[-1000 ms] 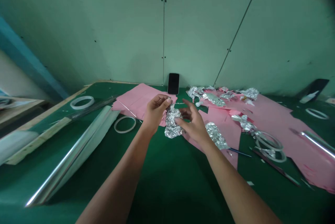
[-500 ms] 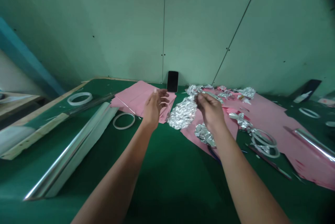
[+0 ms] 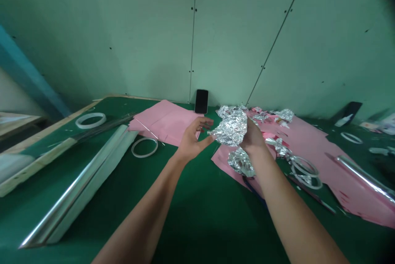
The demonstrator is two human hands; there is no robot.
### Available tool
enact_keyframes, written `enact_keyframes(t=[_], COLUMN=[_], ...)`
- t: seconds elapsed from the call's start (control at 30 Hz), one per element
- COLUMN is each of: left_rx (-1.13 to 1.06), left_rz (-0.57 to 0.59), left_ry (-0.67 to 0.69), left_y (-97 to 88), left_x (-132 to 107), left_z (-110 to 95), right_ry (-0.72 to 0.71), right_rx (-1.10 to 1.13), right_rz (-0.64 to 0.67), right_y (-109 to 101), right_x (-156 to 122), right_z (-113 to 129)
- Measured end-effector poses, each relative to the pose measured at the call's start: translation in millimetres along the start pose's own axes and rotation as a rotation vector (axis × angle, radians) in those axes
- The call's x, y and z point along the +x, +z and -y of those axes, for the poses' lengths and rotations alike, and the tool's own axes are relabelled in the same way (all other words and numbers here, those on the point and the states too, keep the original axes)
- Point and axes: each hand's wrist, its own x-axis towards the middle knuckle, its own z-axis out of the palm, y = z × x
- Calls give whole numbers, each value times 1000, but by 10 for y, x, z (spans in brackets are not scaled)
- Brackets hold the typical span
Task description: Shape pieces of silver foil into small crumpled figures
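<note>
Head view, and here we went: the crumpled aluminium foil hung above the pink paper, its long axis running left to right, tilted up toward the right. The right hand pinched its right end, so that hand was nearer. The left hand was spread, its thumb just beside the foil's left tip, and not touching it.

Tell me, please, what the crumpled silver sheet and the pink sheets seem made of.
The crumpled silver sheet looks like aluminium foil: shiny, sharply creased. The pink sheets look like matte paper or thin card, dull; I cannot tell which.
</note>
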Motion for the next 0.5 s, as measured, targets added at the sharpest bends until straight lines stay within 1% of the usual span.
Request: enact_keyframes(t=[0.13,0.2,0.37,0.43,0.5], left_rx=[52,55,80,18,-81], left_rz=[-84,-92,-69,-50,4], left_ry=[-96,-139,-180,-180,-190], left_y=[46,56,66,79,106], left_x=[-11,-16,-21,-21,-26], left_z=[47,65,79,85,94], right_ry=[-16,-25,-39,-41,-29], right_rx=[5,13,17,10,11], right_rz=[-56,-71,-71,-52,-42], right_y=[-34,-57,-110,-119,-118], right_x=[-8,-19,-56,-66,-71], right_z=[-23,-35,-48,-48,-46])
